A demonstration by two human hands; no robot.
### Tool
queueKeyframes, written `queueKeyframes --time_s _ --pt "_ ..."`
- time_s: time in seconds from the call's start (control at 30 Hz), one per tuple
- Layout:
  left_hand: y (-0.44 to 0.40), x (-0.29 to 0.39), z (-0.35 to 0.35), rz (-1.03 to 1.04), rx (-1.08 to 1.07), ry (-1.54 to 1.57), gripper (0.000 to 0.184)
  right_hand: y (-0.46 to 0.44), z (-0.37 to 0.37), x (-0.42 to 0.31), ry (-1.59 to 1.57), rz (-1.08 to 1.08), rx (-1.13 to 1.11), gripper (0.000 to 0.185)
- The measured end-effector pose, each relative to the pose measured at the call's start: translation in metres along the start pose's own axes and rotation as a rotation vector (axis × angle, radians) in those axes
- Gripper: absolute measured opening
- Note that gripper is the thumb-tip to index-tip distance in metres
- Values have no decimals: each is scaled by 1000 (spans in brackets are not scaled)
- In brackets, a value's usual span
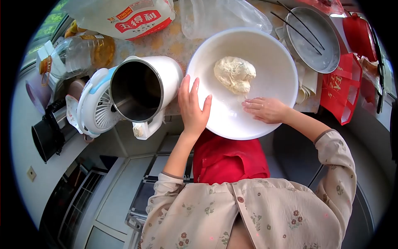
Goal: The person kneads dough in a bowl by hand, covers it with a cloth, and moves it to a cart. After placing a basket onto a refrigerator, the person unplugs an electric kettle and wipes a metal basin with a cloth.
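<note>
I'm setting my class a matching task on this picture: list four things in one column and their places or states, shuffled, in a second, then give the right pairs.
Column one
1. Dough
2. Left hand
3. Two sticks
4. White jug

Column two
A. Reaching over the rim of the metal pan
B. Open-topped, dark inside
C. At the left rim of the white bowl
D. A pale lump inside the bowl

Pairs: 1-D, 2-C, 3-A, 4-B

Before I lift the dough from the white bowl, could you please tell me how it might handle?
The dough will probably sag rather than hold stiff, judging by its soft-looking, lumpy outline. Its rough surface suggests it may cling when gripped. Pushed across the white bowl, it seems unlikely to roll, given its irregular shape.
</note>
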State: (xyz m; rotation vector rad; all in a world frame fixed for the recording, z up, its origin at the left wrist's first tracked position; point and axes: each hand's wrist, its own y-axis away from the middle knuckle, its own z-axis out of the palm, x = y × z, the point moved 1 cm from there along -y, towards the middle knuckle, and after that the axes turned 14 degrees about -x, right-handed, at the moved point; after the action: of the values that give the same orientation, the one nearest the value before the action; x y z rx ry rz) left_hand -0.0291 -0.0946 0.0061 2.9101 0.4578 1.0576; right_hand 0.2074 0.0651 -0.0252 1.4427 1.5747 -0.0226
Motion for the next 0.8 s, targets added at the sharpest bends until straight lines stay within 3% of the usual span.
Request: queueKeyframes --time_s 0.07,0.1,0.13,0.2,0.23,0.3,0.53,0.6,0.67,0.8 --pt "4 -2 15 -15 29 -43 66 -11 14 5 339 -89 -55 60" --pt "4 -2 22 -38 113 -56 65 -21 5 4 345 -82 -127 71" --pt "3 -1 25 -65 196 -70 64 -32 8 1 344 -92 -142 71" --pt "3 -3 29 -109 238 -42 62 -59 20 -3 306 -77 87 67" --pt "4 -6 30 -85 250 -16 61 -77 25 -11 311 -94 71 67" --pt "3 -9 32 -75 277 13 60 -100 25 -25 145 23 305 65" --pt "2 -10 31 -94 271 -2 55 -26 17 -13 190 25 -83 71" --pt "3 -9 33 -114 296 19 56 -56 23 -22 176 25 -12 72" --pt "0 -12 33 -118 294 19 57 -101 12 -40 201 77 311 72" --pt "3 -10 32 -117 268 24 57 -102 15 -44 170 132 443 70"
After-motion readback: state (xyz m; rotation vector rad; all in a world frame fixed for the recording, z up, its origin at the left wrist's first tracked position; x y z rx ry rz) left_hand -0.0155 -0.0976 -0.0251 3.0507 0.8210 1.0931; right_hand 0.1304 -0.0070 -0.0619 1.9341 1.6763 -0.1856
